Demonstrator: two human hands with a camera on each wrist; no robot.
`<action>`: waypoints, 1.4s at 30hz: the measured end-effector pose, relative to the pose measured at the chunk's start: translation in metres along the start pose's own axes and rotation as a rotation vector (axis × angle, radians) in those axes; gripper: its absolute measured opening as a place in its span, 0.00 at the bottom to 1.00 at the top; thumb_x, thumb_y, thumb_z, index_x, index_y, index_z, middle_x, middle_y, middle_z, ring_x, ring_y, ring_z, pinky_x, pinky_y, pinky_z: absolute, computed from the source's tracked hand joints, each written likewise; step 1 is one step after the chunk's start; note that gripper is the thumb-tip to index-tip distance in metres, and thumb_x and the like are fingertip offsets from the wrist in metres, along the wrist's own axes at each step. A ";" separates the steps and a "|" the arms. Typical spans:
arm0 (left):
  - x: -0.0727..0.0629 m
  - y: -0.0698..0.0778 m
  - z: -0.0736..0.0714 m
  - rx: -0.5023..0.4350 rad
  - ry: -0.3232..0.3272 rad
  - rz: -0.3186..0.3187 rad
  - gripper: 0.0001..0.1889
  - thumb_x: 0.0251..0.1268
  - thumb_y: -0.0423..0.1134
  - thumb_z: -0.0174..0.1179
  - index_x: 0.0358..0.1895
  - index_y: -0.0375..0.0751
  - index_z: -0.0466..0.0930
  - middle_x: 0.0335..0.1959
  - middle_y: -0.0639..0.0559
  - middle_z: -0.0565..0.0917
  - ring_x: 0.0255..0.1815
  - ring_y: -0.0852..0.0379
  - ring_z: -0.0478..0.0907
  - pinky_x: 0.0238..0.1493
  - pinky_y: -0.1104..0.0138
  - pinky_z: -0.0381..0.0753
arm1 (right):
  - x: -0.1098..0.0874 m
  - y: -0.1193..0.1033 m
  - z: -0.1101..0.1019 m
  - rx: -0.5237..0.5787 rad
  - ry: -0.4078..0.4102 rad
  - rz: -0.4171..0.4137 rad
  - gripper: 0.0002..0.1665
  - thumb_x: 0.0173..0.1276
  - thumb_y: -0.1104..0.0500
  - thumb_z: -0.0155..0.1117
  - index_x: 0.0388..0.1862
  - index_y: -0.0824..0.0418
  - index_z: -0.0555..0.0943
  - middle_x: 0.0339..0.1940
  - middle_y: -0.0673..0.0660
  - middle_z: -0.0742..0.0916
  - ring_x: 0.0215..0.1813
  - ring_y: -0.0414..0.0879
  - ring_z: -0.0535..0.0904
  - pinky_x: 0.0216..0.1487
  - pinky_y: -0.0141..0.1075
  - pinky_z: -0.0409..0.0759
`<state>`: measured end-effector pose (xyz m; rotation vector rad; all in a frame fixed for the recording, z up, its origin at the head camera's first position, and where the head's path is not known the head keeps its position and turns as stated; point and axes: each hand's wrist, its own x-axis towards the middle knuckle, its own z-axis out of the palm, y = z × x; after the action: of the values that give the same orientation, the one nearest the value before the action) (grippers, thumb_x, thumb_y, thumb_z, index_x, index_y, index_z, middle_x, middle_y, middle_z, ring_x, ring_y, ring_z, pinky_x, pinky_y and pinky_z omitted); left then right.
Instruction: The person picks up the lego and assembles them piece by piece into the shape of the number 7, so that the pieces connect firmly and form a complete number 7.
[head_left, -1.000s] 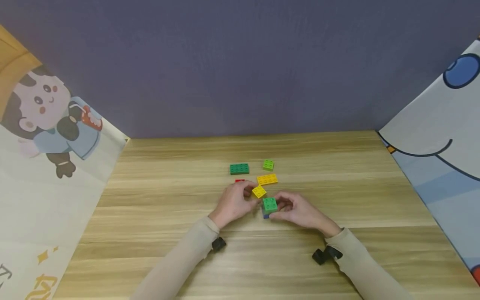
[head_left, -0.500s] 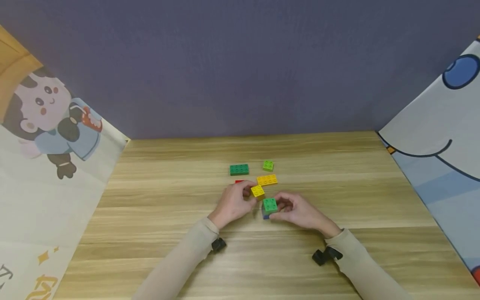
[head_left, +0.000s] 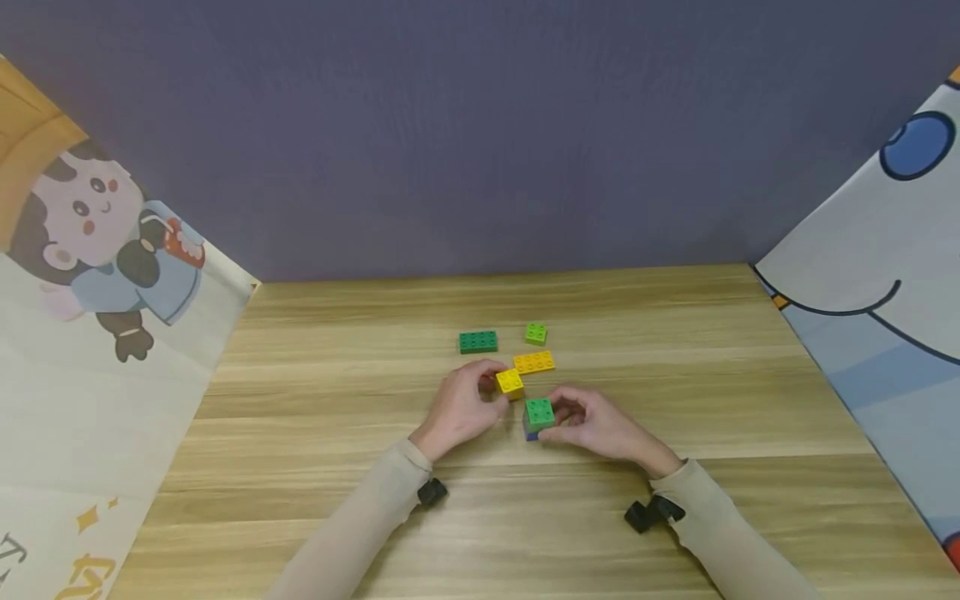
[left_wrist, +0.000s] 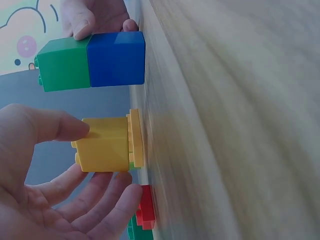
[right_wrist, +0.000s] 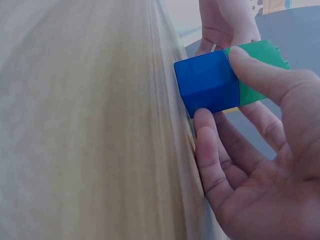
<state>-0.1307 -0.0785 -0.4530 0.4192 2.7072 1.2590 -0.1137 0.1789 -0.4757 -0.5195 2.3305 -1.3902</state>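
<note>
My left hand [head_left: 462,410] pinches a yellow square building brick [head_left: 510,383] between thumb and fingers. In the left wrist view the yellow brick [left_wrist: 104,145] seems held a little above the wooden table. To its right, my right hand [head_left: 600,423] holds a two-brick stack, thumb on one side and fingers on the other. A green brick [head_left: 538,412] sits on top of that stack, and a blue brick [right_wrist: 207,82] forms its bottom. The yellow brick and the stack are apart.
Just beyond the hands lies a flat orange-yellow brick [head_left: 534,362]. Farther back are a dark green brick [head_left: 478,342] and a small lime brick [head_left: 536,334]. A red brick [left_wrist: 146,207], hidden by the left hand in the head view, lies on the table [head_left: 337,367].
The yellow brick has turned from a diamond angle to nearly square and shifted slightly left with my left hand. The right hand and its stack have stayed in place.
</note>
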 end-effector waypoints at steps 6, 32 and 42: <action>-0.001 -0.002 -0.002 -0.020 0.028 0.008 0.23 0.65 0.38 0.71 0.64 0.45 0.84 0.55 0.48 0.89 0.52 0.51 0.86 0.57 0.55 0.87 | 0.000 0.001 0.000 -0.008 -0.001 0.005 0.21 0.66 0.50 0.81 0.54 0.53 0.86 0.47 0.53 0.89 0.46 0.48 0.85 0.44 0.34 0.87; -0.013 0.014 -0.017 -0.239 0.049 0.119 0.22 0.71 0.37 0.70 0.66 0.41 0.83 0.59 0.46 0.88 0.52 0.52 0.89 0.53 0.59 0.91 | 0.001 0.000 -0.001 -0.009 -0.004 0.006 0.20 0.66 0.49 0.81 0.53 0.53 0.86 0.48 0.53 0.89 0.47 0.49 0.85 0.45 0.34 0.87; -0.020 0.023 -0.019 -0.266 0.034 0.183 0.21 0.72 0.38 0.69 0.66 0.41 0.83 0.60 0.47 0.88 0.54 0.50 0.88 0.54 0.57 0.91 | 0.000 -0.002 0.000 -0.001 -0.006 0.012 0.19 0.67 0.50 0.80 0.52 0.52 0.86 0.47 0.53 0.89 0.47 0.49 0.84 0.44 0.34 0.86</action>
<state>-0.1112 -0.0840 -0.4233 0.6265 2.5244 1.6613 -0.1136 0.1776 -0.4747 -0.5090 2.3254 -1.3806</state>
